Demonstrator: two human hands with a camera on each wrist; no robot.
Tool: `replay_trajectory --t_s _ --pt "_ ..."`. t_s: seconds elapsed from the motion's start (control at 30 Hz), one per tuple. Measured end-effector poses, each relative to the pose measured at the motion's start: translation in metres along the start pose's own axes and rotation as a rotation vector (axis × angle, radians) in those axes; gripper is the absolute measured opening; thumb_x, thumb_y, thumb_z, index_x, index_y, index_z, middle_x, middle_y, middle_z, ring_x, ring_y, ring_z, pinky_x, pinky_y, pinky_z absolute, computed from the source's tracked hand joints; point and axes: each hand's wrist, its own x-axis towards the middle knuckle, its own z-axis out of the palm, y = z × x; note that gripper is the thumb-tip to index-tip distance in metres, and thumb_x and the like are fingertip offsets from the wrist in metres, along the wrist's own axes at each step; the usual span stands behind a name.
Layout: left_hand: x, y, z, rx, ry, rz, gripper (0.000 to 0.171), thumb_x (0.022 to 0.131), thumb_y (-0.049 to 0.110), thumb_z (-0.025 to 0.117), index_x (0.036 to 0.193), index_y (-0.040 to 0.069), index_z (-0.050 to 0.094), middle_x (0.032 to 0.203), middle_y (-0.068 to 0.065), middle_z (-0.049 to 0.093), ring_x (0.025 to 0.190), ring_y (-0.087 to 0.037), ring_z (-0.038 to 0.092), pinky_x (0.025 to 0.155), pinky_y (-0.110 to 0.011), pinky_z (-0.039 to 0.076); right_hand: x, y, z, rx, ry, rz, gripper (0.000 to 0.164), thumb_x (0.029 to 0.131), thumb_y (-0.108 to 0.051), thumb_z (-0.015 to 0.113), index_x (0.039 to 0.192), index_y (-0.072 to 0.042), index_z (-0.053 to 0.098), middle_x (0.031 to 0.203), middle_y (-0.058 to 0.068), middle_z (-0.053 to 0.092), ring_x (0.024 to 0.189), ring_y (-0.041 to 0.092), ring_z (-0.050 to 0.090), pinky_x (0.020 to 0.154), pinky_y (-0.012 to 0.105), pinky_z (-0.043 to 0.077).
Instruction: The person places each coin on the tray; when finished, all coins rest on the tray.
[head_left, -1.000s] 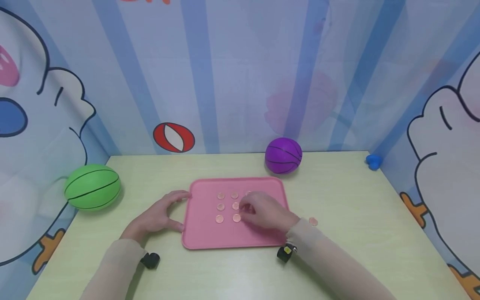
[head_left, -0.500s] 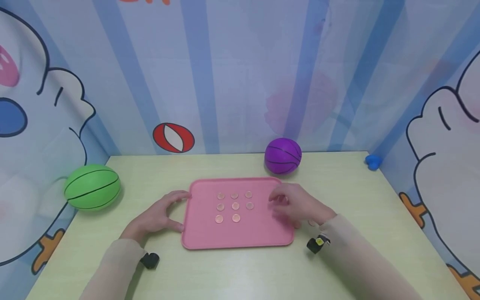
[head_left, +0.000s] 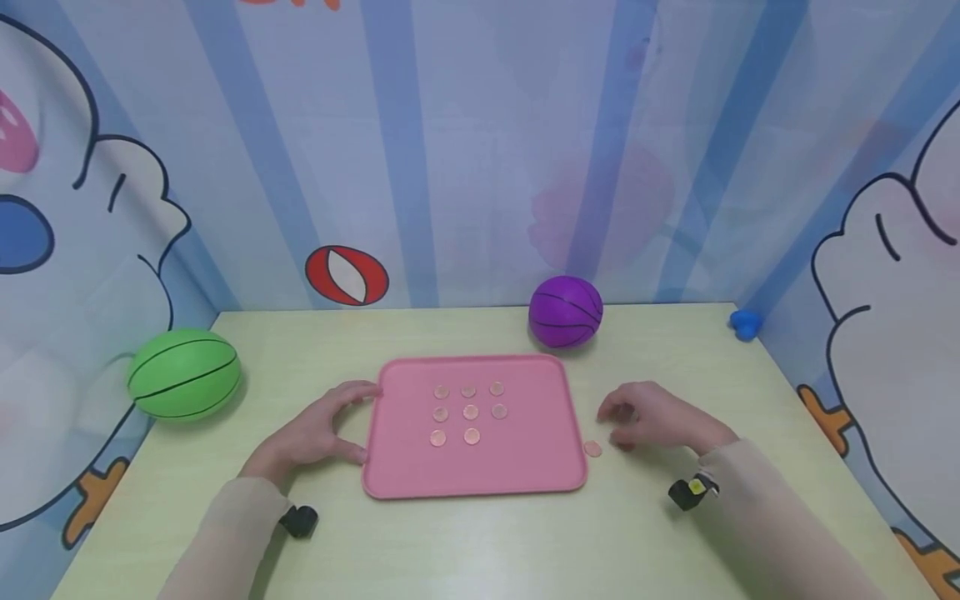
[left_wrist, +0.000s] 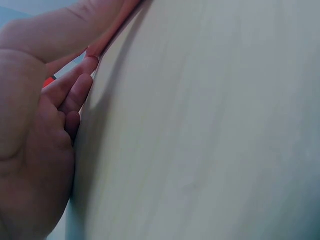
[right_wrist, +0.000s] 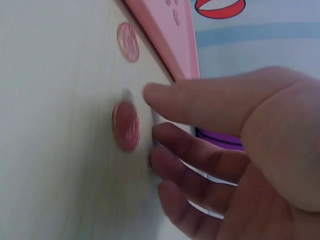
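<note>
A pink tray [head_left: 540,467] lies on the table with several small copper-coloured coins [head_left: 470,412] in rows on it. My left hand [head_left: 318,429] rests at the tray's left edge, index fingertip and thumb tip spread apart along the rim. In the left wrist view, that hand's fingers [left_wrist: 80,92] lie low against the tabletop. My right hand [head_left: 660,417] hovers just right of the tray, fingers loosely bent and holding nothing. Below its fingertips a coin [right_wrist: 126,126] lies on the table, hidden in the head view. Another coin [head_left: 592,448] lies close beside the tray's right edge.
A purple toy basketball [head_left: 566,312] stands behind the tray. To the far left is a green ball [head_left: 185,374]; a small blue object [head_left: 746,325] sits at the table's back right corner. A printed cloth backdrop [head_left: 480,150] encloses the back and sides.
My right hand has let go of a coin in the tray's middle row and moved right, off the tray, to above the table. My left hand has stayed at the tray's edge.
</note>
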Motion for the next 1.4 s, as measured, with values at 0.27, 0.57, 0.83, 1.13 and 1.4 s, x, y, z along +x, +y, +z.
replay_trajectory --t_s 0.27,0.57,0.83,1.13,1.4 --pt "-0.002 0.004 -0.001 -0.019 -0.001 -0.039 0.1 0.069 0.031 0.099 0.156 0.026 0.05 0.165 -0.008 0.037 0.152 -0.039 0.03 0.122 -0.075 0.017 -0.016 0.009 -0.001 -0.003 -0.021 -0.06 0.018 0.092 -0.014 0.08 0.109 -0.014 0.075 0.108 -0.002 0.069 0.098 0.019 0.06 0.089 0.038 0.056" --pt "-0.001 0.001 0.001 0.009 0.005 -0.015 0.098 0.071 0.032 0.098 0.156 0.025 0.05 0.165 -0.01 0.039 0.152 -0.041 0.031 0.122 -0.076 0.018 -0.014 0.011 0.002 -0.039 0.005 -0.097 0.012 0.093 -0.004 0.075 0.101 -0.014 0.075 0.098 -0.005 0.069 0.09 0.015 0.061 0.081 0.031 0.057" --pt "-0.001 0.001 0.002 0.01 0.004 -0.002 0.097 0.071 0.029 0.098 0.155 0.023 0.051 0.164 -0.011 0.039 0.152 -0.042 0.03 0.121 -0.076 0.017 -0.009 0.01 0.002 -0.087 0.001 -0.11 0.014 0.092 -0.002 0.075 0.093 -0.016 0.073 0.088 -0.007 0.065 0.082 0.012 0.058 0.073 0.026 0.054" --pt "-0.002 0.002 0.001 0.007 0.007 0.01 0.097 0.071 0.028 0.098 0.155 0.023 0.051 0.163 -0.011 0.04 0.15 -0.042 0.032 0.121 -0.076 0.018 -0.003 0.004 0.001 -0.1 0.002 -0.116 0.017 0.089 0.002 0.074 0.092 -0.015 0.072 0.085 -0.005 0.064 0.08 0.013 0.057 0.07 0.025 0.053" --pt "-0.001 0.0 0.001 0.008 0.008 0.003 0.097 0.071 0.028 0.098 0.155 0.024 0.051 0.164 -0.011 0.04 0.15 -0.042 0.032 0.121 -0.077 0.017 -0.001 0.008 0.001 -0.086 -0.01 -0.055 0.016 0.091 -0.001 0.074 0.093 -0.016 0.071 0.086 -0.005 0.063 0.082 0.014 0.057 0.071 0.025 0.053"
